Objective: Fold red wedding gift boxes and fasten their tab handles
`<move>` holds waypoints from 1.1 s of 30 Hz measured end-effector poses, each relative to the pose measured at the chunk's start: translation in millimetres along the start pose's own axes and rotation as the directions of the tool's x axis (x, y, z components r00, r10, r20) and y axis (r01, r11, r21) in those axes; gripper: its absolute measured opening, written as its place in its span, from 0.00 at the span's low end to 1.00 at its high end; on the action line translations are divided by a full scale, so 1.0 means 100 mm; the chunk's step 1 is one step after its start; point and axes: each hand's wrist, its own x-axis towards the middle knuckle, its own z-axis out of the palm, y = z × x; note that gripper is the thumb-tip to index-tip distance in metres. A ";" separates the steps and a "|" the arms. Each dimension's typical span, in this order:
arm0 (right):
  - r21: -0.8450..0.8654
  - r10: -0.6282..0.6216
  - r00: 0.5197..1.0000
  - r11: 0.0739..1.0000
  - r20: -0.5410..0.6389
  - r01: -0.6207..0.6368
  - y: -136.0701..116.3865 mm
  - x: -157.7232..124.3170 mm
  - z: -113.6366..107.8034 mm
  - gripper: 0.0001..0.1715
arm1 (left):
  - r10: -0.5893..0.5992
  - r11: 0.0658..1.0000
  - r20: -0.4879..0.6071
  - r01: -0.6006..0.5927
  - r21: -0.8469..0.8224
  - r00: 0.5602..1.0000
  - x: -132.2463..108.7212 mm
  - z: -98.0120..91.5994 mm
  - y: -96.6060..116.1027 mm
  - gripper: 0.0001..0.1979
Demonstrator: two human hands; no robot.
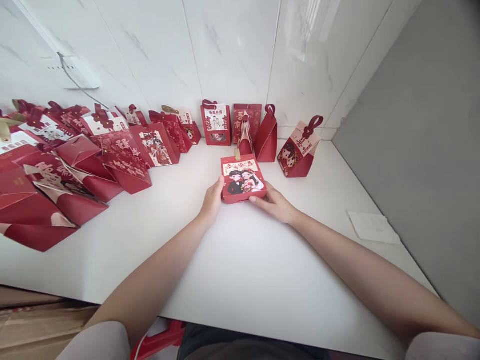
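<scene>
White and smooth, the tabletop (240,270) bears a red box (244,179) at its middle, the printed couple facing up toward the person; whether its underside touches the surface cannot be told. Both hands clamp it between them. The left hand (212,201) presses the left side, thumb pointing up along the edge, remaining fingers hidden. The right hand (276,204) closes on the lower right corner, thumb laid across the front edge. Both forearms reach forward and converge, elbows wide. Just behind stands a plain red carton (267,137); to the right, a looped-ribbon box (298,150). Crowded gift boxes (123,155) fill the left, before a tiled wall (232,50).
</scene>
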 end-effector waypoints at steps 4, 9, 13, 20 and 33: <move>0.051 0.106 0.993 0.993 -0.049 -0.103 0.01 0.00 -0.03 0.33 | -0.113 0.991 0.117 0.103 0.086 0.987 0.00 -0.04 -0.01 0.42; 0.022 0.156 0.985 0.988 -0.071 -0.155 -0.02 0.01 -0.06 0.33 | -0.112 0.982 0.128 0.091 0.163 0.985 -0.04 -0.02 0.02 0.43; -0.014 0.164 0.984 0.986 -0.072 -0.166 -0.03 0.02 -0.06 0.33 | -0.137 0.976 0.119 0.113 0.187 0.983 -0.05 0.00 0.03 0.40; -0.046 0.158 0.983 0.986 -0.093 -0.163 -0.02 0.02 -0.04 0.32 | -0.172 0.970 0.088 0.153 0.190 0.981 -0.03 0.00 0.04 0.36; -0.096 0.105 0.993 0.989 -0.053 -0.110 0.01 0.03 -0.02 0.30 | -0.073 0.993 -0.068 0.079 0.091 0.995 -0.02 0.00 -0.01 0.28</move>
